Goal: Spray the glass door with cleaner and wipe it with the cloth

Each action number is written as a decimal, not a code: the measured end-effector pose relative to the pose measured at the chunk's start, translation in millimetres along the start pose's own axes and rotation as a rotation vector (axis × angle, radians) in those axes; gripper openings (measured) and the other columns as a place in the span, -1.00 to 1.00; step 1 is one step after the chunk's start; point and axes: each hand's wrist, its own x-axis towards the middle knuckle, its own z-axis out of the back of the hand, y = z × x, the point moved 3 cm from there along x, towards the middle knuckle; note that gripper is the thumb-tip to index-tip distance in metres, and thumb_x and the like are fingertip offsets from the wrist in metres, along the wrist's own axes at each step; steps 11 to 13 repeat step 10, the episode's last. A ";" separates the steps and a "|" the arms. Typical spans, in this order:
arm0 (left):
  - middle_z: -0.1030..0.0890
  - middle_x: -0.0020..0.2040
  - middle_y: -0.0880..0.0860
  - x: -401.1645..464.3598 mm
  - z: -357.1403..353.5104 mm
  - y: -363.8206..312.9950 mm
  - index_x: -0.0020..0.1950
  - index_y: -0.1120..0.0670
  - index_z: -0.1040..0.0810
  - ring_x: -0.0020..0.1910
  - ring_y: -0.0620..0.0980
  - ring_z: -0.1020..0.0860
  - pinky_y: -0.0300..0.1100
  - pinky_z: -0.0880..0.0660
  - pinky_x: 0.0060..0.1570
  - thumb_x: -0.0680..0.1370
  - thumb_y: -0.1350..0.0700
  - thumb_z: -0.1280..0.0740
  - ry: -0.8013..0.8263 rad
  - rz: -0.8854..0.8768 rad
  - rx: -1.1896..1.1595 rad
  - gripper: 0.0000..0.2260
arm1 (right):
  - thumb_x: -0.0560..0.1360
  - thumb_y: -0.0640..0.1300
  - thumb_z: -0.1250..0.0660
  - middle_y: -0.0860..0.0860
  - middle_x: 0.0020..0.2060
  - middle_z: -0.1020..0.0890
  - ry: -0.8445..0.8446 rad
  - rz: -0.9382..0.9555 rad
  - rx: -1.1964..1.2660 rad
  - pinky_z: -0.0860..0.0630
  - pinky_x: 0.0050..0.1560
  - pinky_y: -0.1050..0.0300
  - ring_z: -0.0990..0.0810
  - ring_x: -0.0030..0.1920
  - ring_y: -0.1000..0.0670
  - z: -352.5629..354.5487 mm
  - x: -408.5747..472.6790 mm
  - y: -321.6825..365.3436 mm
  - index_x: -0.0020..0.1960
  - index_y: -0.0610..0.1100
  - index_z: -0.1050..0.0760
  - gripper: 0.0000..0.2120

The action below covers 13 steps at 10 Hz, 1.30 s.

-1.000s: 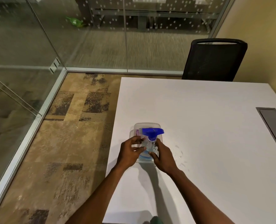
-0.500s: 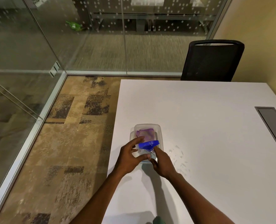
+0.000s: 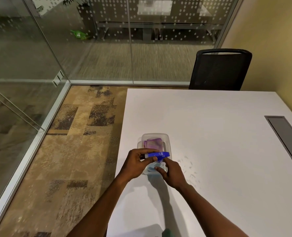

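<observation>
A clear spray bottle with a blue trigger head (image 3: 159, 154) stands at the near end of a clear plastic container (image 3: 167, 141) on the white table (image 3: 210, 134). My left hand (image 3: 135, 164) grips the blue head from the left. My right hand (image 3: 171, 172) holds the bottle's clear body from the right. A folded purple cloth (image 3: 153, 142) lies in the far end of the container. The glass door (image 3: 10, 93) and glass walls stand to the left and ahead.
A black mesh chair (image 3: 220, 71) stands at the table's far side. A grey cable hatch (image 3: 285, 139) is set into the table at the right. Water droplets (image 3: 188, 165) lie on the table beside the container. Patterned carpet (image 3: 73, 151) lies between table and glass.
Both hands kept hold of the bottle and brought it nearer in the container, uncovering the purple cloth. The blue head now points right and level. The view has tilted up slightly.
</observation>
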 end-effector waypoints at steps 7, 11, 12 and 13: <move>-0.67 0.31 0.11 -4.9 0.4 -3.5 0.40 0.09 -0.59 0.29 0.11 -0.65 0.02 -0.62 0.30 0.50 0.24 -0.54 -0.003 -0.029 0.092 -0.53 | 0.52 0.20 -0.44 0.05 0.09 -0.72 0.035 -0.029 -0.050 -0.60 0.00 0.05 -0.70 0.02 -0.08 11.8 -8.8 15.7 0.31 -0.03 -0.49 -0.52; -0.67 0.29 -0.10 -13.8 18.9 -21.6 0.44 -0.04 -0.55 0.23 -0.33 -0.61 -0.34 -0.55 0.13 0.47 0.04 -0.59 -0.096 -0.130 0.158 -0.45 | 0.42 0.04 -0.47 0.00 0.43 -0.54 -0.082 0.003 -0.131 -0.40 0.33 0.18 -0.52 0.39 -0.06 33.0 -13.7 22.1 0.55 -0.05 -0.35 -0.26; -0.67 0.29 -0.10 -13.8 18.9 -21.6 0.44 -0.04 -0.55 0.23 -0.33 -0.61 -0.34 -0.55 0.13 0.47 0.04 -0.59 -0.096 -0.130 0.158 -0.45 | 0.42 0.04 -0.47 0.00 0.43 -0.54 -0.082 0.003 -0.131 -0.40 0.33 0.18 -0.52 0.39 -0.06 33.0 -13.7 22.1 0.55 -0.05 -0.35 -0.26; -0.67 0.29 -0.10 -13.8 18.9 -21.6 0.44 -0.04 -0.55 0.23 -0.33 -0.61 -0.34 -0.55 0.13 0.47 0.04 -0.59 -0.096 -0.130 0.158 -0.45 | 0.42 0.04 -0.47 0.00 0.43 -0.54 -0.082 0.003 -0.131 -0.40 0.33 0.18 -0.52 0.39 -0.06 33.0 -13.7 22.1 0.55 -0.05 -0.35 -0.26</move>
